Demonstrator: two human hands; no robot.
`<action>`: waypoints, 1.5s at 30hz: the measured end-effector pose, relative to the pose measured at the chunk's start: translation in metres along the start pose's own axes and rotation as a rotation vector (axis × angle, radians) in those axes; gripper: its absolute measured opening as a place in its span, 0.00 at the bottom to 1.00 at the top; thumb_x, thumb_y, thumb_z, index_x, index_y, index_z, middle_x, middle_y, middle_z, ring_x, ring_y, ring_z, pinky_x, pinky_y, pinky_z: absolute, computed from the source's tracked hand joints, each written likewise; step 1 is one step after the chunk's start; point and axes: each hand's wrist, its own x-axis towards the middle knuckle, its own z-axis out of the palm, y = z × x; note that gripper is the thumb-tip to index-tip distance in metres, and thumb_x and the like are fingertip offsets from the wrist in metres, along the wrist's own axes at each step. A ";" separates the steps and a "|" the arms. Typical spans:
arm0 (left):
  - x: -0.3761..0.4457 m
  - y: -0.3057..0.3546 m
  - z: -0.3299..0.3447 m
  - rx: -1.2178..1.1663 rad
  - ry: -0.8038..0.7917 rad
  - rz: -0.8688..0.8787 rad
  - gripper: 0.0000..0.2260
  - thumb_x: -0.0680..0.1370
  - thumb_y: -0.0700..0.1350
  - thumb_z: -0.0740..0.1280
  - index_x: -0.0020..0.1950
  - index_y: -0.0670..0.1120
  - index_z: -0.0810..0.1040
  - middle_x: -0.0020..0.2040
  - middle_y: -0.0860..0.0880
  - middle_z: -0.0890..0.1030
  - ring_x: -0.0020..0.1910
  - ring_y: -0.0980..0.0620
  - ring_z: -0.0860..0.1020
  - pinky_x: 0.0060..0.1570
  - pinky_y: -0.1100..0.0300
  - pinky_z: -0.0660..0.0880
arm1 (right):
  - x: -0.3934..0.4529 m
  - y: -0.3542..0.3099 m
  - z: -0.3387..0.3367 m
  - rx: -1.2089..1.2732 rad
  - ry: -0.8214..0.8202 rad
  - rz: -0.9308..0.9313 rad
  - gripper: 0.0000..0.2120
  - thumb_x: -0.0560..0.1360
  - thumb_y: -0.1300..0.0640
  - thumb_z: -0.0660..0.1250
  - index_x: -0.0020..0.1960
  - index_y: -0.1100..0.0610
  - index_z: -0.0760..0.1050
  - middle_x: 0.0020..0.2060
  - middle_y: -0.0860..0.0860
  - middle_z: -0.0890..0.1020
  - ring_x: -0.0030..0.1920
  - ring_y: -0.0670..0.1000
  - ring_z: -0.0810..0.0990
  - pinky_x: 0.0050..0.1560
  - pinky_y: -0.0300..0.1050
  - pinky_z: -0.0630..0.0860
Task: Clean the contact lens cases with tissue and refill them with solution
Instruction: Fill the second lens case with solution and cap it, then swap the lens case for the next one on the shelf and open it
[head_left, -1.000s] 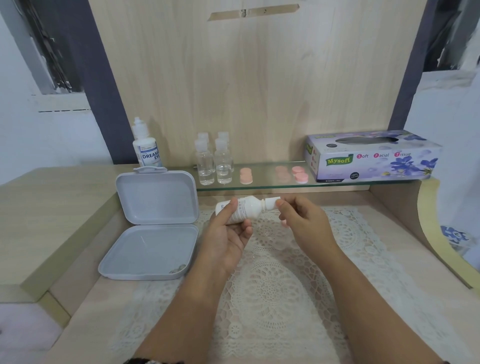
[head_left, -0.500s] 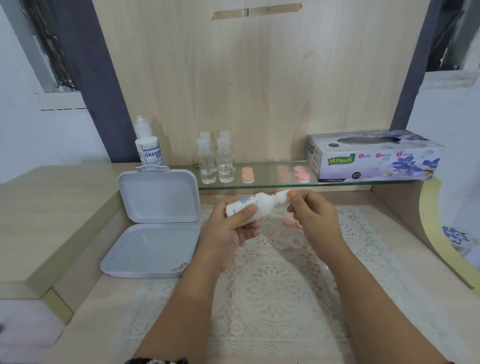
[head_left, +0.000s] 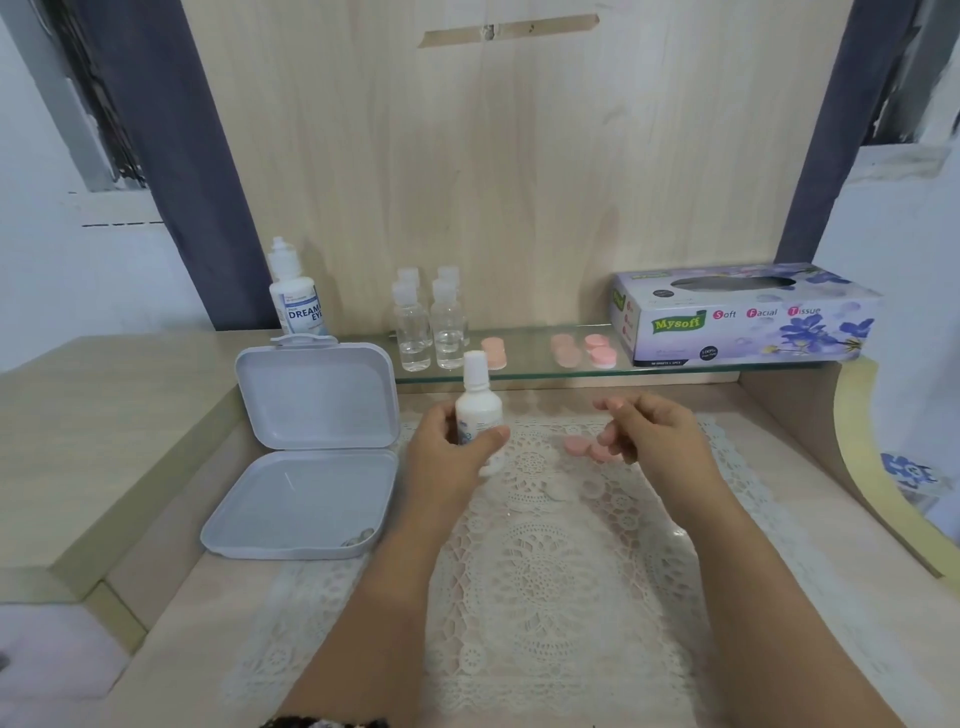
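The left hand (head_left: 451, 451) grips a small white plastic solution bottle (head_left: 478, 410) upright above the cream lace mat (head_left: 545, 561), thumb across its label. The right hand (head_left: 652, 434) hovers just beside it, fingers loosely curled and holding nothing, over a pink round contact lens case (head_left: 584, 448) lying on the mat.

Bright, even, soft light with faint shadows only; the whole frame is slightly soft, detail smears toward the corners, and wide-angle distortion bends straight edges at left and right
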 end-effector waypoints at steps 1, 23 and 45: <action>0.001 -0.002 0.000 0.000 0.028 0.001 0.18 0.69 0.51 0.76 0.55 0.56 0.75 0.49 0.55 0.80 0.48 0.54 0.80 0.51 0.48 0.80 | 0.001 0.003 -0.004 -0.053 -0.013 0.027 0.09 0.81 0.63 0.59 0.51 0.62 0.79 0.27 0.50 0.81 0.25 0.40 0.76 0.27 0.32 0.69; 0.005 -0.008 0.001 0.217 0.116 0.067 0.26 0.72 0.52 0.73 0.66 0.46 0.70 0.57 0.53 0.76 0.56 0.52 0.75 0.55 0.57 0.72 | -0.002 0.016 -0.013 -0.621 -0.291 0.141 0.14 0.66 0.60 0.78 0.49 0.51 0.80 0.46 0.53 0.81 0.39 0.47 0.78 0.43 0.41 0.75; 0.020 0.009 0.053 0.360 -0.337 0.129 0.18 0.74 0.33 0.67 0.61 0.48 0.76 0.53 0.54 0.79 0.56 0.55 0.77 0.58 0.55 0.76 | 0.001 0.018 -0.015 -0.600 -0.238 0.187 0.13 0.65 0.61 0.78 0.47 0.54 0.82 0.42 0.52 0.83 0.39 0.49 0.81 0.35 0.37 0.74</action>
